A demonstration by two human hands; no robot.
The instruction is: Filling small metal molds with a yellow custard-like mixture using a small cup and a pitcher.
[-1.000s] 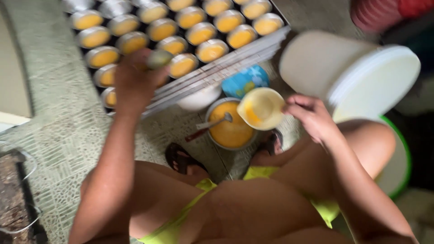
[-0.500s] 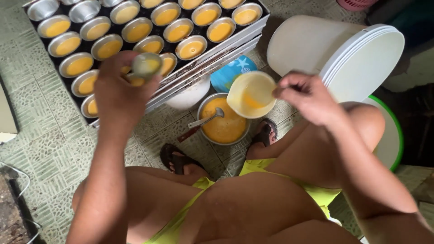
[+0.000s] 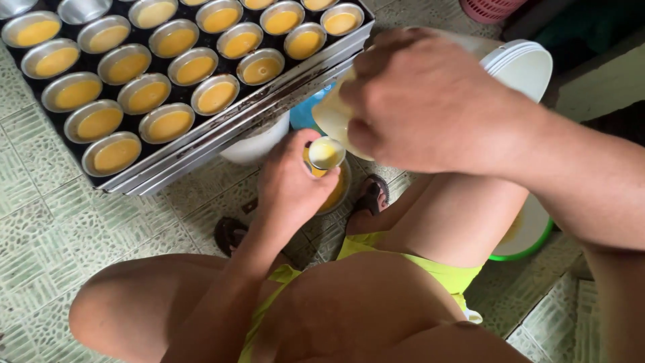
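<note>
Small tin cup [image 3: 326, 153]: round, metal, part filled with pale yellow batter, held in your left hand [image 3: 290, 185]. Its mouth faces up toward the camera, so its axis runs upright; being round, it has no long side to speak of. It sits above the bowl of yellow batter [image 3: 334, 191] on the floor, just below the rim of the pouring cup.

Left hand: fingers clamped around the small tin cup from the side and beneath.

Pouring cup [image 3: 330, 114]: pale plastic, tipped toward the small tin cup. Your right hand [image 3: 430, 101] covers most of it; fingers curled tight on it.

Floor [image 3: 40, 222]: pale green patterned tiles with worn grout lines. You are seated low over it, knees bent, yellow-green shorts [image 3: 443, 272] showing, dark sandals [image 3: 230, 234] on your feet.

Baking tray [image 3: 222, 131]: dark, metal-edged, resting on the floor ahead of you to the left, loaded with rows of round tins [image 3: 169, 124] of orange-yellow batter; one tin at the far left corner looks unfilled.

White bucket [image 3: 521, 67]: lying near your right forearm. A red basket [image 3: 490, 8] shows at the top edge, and a green-rimmed white basin [image 3: 531, 232] sits beside your right thigh.
</note>
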